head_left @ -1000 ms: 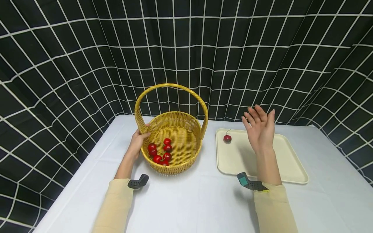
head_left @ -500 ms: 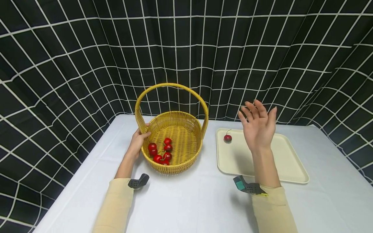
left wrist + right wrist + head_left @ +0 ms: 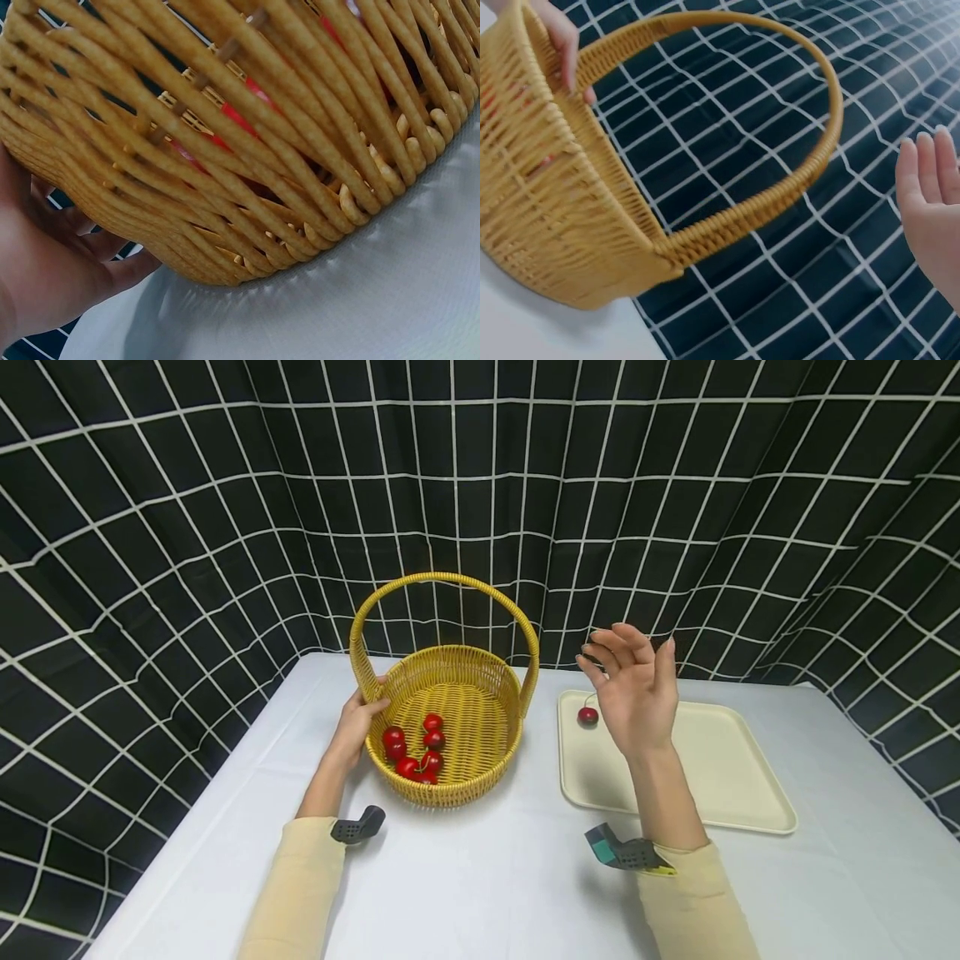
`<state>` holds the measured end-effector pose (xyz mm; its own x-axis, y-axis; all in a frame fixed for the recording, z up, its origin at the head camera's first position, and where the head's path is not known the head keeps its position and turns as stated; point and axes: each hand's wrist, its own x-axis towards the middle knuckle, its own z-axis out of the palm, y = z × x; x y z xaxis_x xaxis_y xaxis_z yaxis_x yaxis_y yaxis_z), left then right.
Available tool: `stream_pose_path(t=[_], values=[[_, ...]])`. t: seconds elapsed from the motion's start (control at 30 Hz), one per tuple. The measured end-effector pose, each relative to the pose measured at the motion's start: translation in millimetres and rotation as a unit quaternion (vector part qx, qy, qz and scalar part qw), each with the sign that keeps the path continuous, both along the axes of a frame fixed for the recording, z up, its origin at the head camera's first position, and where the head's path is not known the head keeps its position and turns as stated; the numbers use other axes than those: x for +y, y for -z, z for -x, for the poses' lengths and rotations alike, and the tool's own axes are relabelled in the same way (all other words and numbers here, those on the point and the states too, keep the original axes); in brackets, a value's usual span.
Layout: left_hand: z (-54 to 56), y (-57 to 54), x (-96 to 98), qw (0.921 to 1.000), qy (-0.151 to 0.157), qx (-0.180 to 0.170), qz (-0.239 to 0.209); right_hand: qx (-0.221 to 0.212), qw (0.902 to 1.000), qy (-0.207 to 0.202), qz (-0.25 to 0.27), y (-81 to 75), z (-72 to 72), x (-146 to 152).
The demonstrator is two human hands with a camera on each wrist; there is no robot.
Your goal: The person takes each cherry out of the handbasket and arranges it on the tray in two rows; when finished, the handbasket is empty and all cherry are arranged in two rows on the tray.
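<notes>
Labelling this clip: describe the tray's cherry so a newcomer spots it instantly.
On the white table, right of the yellow basket, lies a cream tray. The dark red cherry sits near its far left corner. It lies alone; the other cherries are inside the basket.

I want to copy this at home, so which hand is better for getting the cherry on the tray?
Probably the right hand: it holds nothing and is nearer the cherry on the tray. The left hand is gripping the yellow basket.
</notes>
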<state>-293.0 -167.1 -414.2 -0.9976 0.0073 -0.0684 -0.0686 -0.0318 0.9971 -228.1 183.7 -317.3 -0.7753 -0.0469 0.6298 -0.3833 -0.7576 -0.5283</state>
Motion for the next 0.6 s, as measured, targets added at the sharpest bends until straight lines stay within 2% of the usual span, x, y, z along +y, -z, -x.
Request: stream_pose_path(t=[0.2, 0.33, 0.6], values=[[0.4, 0.4, -0.9, 1.0000, 0.002, 0.001, 0.007, 0.008, 0.9981, -0.015, -0.059, 5.4, 1.3, -18], [1.1, 1.2, -1.4, 1.0000, 0.003, 0.002, 0.003, 0.006, 0.9934, -0.028, -0.111, 11.5, 3.6, -31], [1.8, 0.8, -1.4, 1.0000, -0.001, -0.001, 0.001, -0.042, 0.9750, -0.049, -0.213, 21.4, 6.3, -54]])
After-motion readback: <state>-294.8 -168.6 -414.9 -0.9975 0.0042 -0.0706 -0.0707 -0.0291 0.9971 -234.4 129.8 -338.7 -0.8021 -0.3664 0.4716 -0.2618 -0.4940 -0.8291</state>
